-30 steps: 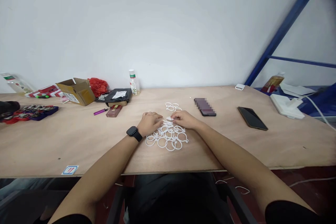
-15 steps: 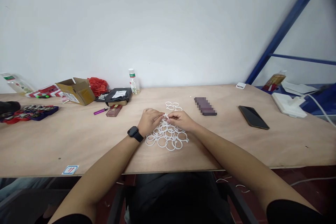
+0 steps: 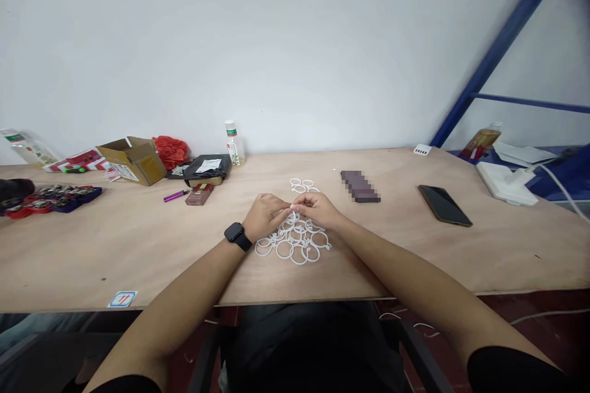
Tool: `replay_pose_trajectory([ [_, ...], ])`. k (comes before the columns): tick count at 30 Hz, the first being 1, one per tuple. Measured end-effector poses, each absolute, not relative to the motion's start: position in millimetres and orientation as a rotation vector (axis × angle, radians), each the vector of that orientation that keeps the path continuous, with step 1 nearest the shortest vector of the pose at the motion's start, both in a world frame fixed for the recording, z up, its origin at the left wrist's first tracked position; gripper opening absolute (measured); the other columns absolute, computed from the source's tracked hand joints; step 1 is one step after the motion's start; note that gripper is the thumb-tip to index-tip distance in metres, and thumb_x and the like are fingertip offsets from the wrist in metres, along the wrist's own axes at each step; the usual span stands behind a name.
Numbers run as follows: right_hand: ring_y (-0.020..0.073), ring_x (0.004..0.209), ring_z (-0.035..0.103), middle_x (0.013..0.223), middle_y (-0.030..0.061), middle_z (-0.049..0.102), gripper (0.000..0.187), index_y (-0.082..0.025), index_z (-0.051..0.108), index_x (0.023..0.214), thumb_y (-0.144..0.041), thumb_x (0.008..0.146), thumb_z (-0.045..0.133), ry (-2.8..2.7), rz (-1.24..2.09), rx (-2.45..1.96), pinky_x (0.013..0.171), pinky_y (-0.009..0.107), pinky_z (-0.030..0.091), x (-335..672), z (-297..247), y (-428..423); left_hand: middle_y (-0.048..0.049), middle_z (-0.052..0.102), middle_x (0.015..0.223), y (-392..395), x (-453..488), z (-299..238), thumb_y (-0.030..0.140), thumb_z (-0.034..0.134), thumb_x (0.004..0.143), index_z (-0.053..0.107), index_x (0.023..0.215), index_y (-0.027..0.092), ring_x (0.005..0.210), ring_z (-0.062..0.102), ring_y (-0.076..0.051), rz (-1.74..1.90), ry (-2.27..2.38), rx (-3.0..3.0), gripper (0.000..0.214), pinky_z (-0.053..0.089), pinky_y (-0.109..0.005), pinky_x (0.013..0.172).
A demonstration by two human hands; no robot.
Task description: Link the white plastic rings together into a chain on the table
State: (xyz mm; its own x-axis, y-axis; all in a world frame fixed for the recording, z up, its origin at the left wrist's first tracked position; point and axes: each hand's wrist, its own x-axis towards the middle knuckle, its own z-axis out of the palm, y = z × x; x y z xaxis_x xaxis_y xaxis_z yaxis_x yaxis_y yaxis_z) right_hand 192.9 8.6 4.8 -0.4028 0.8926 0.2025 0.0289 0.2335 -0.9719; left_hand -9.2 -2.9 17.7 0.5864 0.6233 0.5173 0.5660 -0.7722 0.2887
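A small white plastic ring (image 3: 294, 215) is pinched at its top between the fingertips of my two hands, which meet over the table. My left hand (image 3: 266, 216), with a black watch on the wrist, grips it from the left. From the right, the thumb and fingers of my right hand (image 3: 318, 209) close on the same spot. Fingers partly cover the held part, so its detail is hidden. Just below lies a heap of white plastic rings (image 3: 298, 253), overlapping and with small knobs. Beyond my fingers, several more white rings (image 3: 307, 183) lie in a small group.
Left of my hands are a brown-red box (image 3: 200, 194), a purple lighter (image 3: 175, 196), a black packet (image 3: 208, 166), an open carton (image 3: 133, 161) and a bottle (image 3: 235, 144). To the right lie a pixelated dark item (image 3: 361, 186), a phone (image 3: 445, 205) and a white power strip (image 3: 506, 184).
My hands have come closer together and slightly lower, fingertips now meeting on the ring. The white piece between them shows less. The heap and other objects stay put.
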Motion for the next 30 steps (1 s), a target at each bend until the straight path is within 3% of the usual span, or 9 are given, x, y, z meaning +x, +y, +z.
replay_pose_trajectory([
  [6,0.0094,0.051,0.053,0.06,-0.0016,0.061,0.04,-0.016,0.062,0.074,-0.051,0.065,0.079,-1.655,1.34,-0.83,0.048,0.021,0.042,192.3,-1.2,10.8,-0.0041,0.073,0.083,-0.8,-9.0,13.8,0.036,0.044,0.097,0.07,0.092,0.021,0.08,0.064,-0.016,0.944,0.932,2.762,0.03,0.042,-0.032,0.08],
  [10,0.0101,0.053,0.054,0.063,-0.0006,0.062,0.034,-0.016,0.063,0.075,-0.047,0.071,0.076,-1.718,1.241,-0.856,0.049,0.021,0.041,191.4,-4.6,10.8,-0.0039,0.073,0.085,0.3,-9.1,12.6,0.033,0.045,0.096,0.07,0.093,0.021,0.083,0.065,-0.017,0.942,0.941,2.788,0.029,0.042,-0.034,0.082],
  [16,0.0153,0.068,0.062,0.08,0.0039,0.071,0.019,-0.017,0.07,0.086,-0.035,0.084,0.064,-1.828,0.684,-1.002,0.063,0.026,0.048,210.0,2.4,21.6,-0.007,0.071,0.107,4.6,-9.8,6.5,0.039,0.05,0.094,0.064,0.117,0.023,0.1,0.063,-0.022,1.027,1.131,2.669,0.031,0.045,-0.039,0.09],
  [21,0.0203,0.087,0.066,0.094,0.0059,0.074,0.016,-0.021,0.072,0.091,-0.025,0.088,0.057,-1.986,0.175,-1.217,0.08,0.032,0.048,244.5,-1.7,46.8,-0.0086,0.07,0.11,8.2,-12.3,1.3,0.041,0.054,0.092,0.067,0.113,0.021,0.103,0.062,-0.024,0.948,1.162,2.667,0.032,0.046,-0.042,0.093],
  [26,0.0222,0.092,0.066,0.102,0.0081,0.073,0.021,-0.02,0.072,0.103,-0.021,0.089,0.056,-2.076,0.061,-1.375,0.083,0.033,0.049,251.0,-10.6,59.4,-0.0073,0.07,0.109,7.6,-12.8,1.8,0.04,0.054,0.091,0.069,0.108,0.022,0.103,0.062,-0.023,0.857,1.143,2.689,0.028,0.046,-0.041,0.094],
  [30,0.0193,0.095,0.064,0.103,0.0071,0.069,0.025,-0.021,0.072,0.104,-0.014,0.086,0.055,-2.307,0.143,-1.12,0.084,0.031,0.049,239.8,-11.9,51.8,-0.0073,0.07,0.109,7.0,-12.5,2.5,0.039,0.054,0.091,0.069,0.108,0.023,0.103,0.062,-0.023,0.853,1.151,2.687,0.028,0.046,-0.042,0.094],
])
